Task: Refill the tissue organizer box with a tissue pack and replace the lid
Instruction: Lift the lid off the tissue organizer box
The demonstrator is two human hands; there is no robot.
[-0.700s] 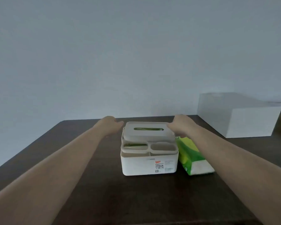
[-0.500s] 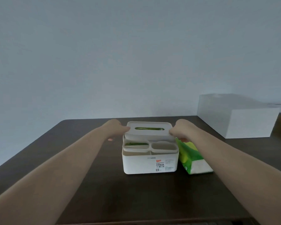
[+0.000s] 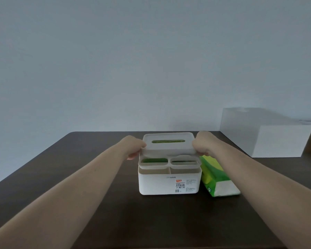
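Bare hands, left (image 3: 133, 147) and right (image 3: 204, 144), each pinch a short end of the pale grey plastic lid with its long slot (image 3: 168, 143). Half a second ago the lid lay lower over the white plastic organizer box (image 3: 169, 184); now it has risen and tilted clear of the rim, so I judge the opening step is nearly done. Green shows through the slot and the two front cut-outs, seemingly a pack already inside. A green and white tissue pack (image 3: 216, 178) lies just beside the box's right wall on the dark brown wooden tabletop (image 3: 151, 221).
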